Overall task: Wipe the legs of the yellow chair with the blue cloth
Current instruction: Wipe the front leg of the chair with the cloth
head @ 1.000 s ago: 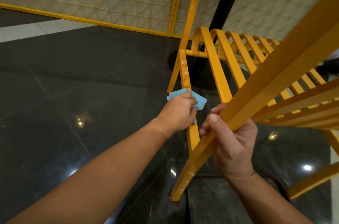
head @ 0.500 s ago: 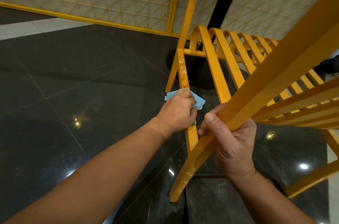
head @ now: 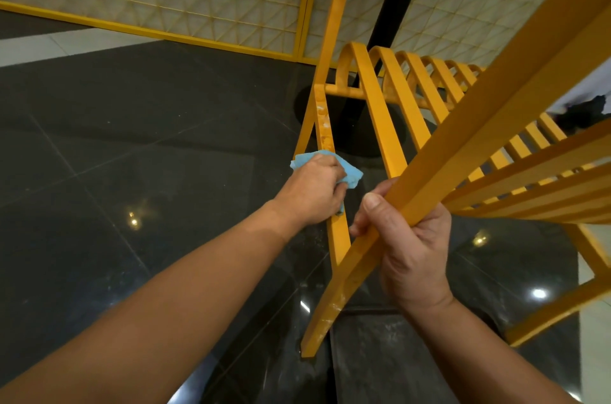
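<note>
Blue cloth [head: 352, 175] sits bunched approx mid-way up a thin leg [head: 325, 129] of the yellow chair [head: 390, 126]. L hand [head: 312, 192] is curled tight over it, prob. wrapping the leg too; contact hidden. R hand [head: 413, 248] is clamped round a thicker leg [head: 479, 112] nearer the camera. Dark glossy floor [head: 132, 145] below.
</note>
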